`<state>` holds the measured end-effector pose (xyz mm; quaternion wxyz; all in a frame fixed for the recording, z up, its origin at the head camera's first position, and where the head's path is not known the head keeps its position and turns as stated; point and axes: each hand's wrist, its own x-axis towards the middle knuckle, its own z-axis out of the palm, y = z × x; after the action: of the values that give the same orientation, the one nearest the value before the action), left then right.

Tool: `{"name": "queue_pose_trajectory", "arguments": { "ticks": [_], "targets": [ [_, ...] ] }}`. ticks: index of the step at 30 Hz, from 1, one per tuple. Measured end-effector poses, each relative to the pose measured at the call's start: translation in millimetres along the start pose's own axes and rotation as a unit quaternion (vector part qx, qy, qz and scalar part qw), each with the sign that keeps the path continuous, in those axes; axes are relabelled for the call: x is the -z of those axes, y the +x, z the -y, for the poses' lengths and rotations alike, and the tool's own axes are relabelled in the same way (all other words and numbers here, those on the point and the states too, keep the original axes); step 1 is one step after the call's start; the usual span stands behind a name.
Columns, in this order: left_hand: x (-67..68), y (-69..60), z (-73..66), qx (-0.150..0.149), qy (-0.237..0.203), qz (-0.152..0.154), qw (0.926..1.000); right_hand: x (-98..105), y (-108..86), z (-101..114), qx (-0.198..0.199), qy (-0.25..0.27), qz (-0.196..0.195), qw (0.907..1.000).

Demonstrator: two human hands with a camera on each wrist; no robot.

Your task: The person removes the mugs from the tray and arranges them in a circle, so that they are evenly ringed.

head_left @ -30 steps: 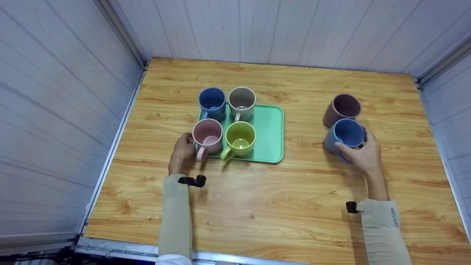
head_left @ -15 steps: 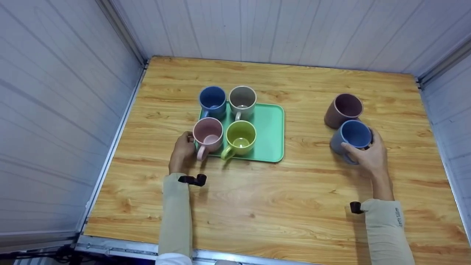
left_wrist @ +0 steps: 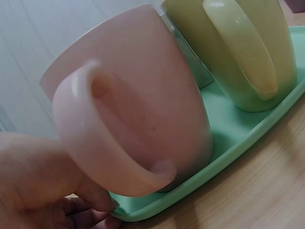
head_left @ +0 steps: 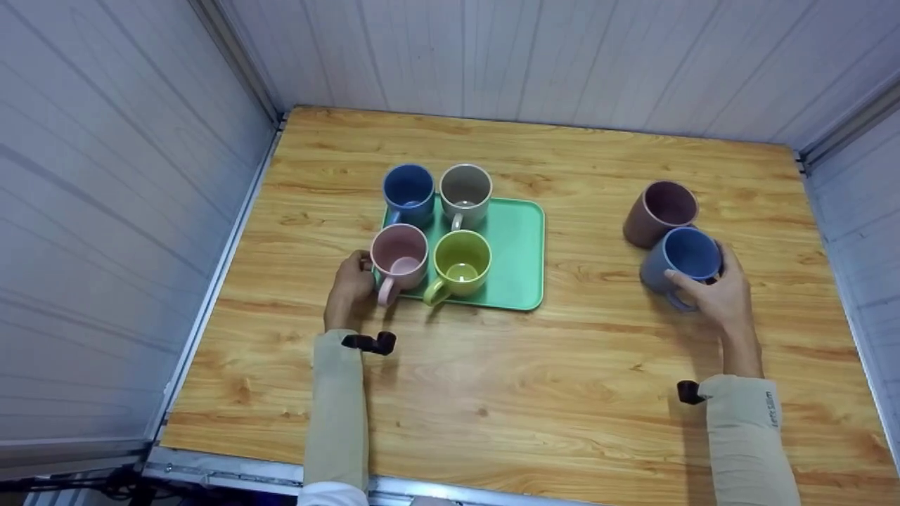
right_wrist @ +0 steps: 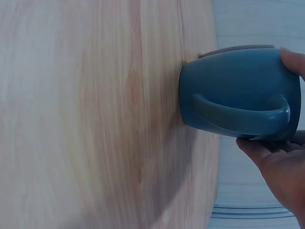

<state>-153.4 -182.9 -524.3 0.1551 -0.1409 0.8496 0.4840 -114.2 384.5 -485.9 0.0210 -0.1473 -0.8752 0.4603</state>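
My right hand [head_left: 721, 288] grips a blue mug [right_wrist: 228, 90] near its rim, thumb on the near side and fingers round the far right. Its handle points toward me; whether the base touches the table cannot be told. Just behind stands a dark mauve mug [head_left: 650, 218]. At the left my left hand [head_left: 351, 284] pinches the rim corner of a green tray [head_left: 517, 260], thumb above and fingers lower, beside a pink mug [left_wrist: 143, 95]. Also on the tray are a yellow-green mug [head_left: 460, 270], a grey mug [head_left: 464, 200] and another blue mug [head_left: 410, 200].
The wooden table [head_left: 492, 393] carries everything, with bare wood between tray and right-hand mugs. Pale panel walls [head_left: 492, 56] enclose its back and sides. A metal rail [head_left: 225, 472] runs along the front edge.
My right hand has shifted the blue mug a little to the right, in front of the mauve one. The left hand, the tray and its mugs stay in place.
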Motion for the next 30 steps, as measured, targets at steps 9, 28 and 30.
{"name": "queue_pose_trajectory", "arguments": {
  "ticks": [9, 28, 30],
  "targets": [
    [0.2, -0.5, 0.5, 0.002, -0.005, 0.006, 1.0000, 6.6, 2.2, -0.9, -0.006, 0.001, 0.034, 0.9994],
    [-0.5, 1.1, 0.2, -0.003, -0.003, -0.004, 1.0000, 13.1, 6.1, -2.8, -0.010, 0.009, 0.070, 0.9974],
    [-1.0, 1.5, 0.3, -0.010, 0.002, -0.011, 0.9999, 14.0, 6.3, -3.3, -0.012, 0.008, 0.076, 0.9970]
  ]
}}
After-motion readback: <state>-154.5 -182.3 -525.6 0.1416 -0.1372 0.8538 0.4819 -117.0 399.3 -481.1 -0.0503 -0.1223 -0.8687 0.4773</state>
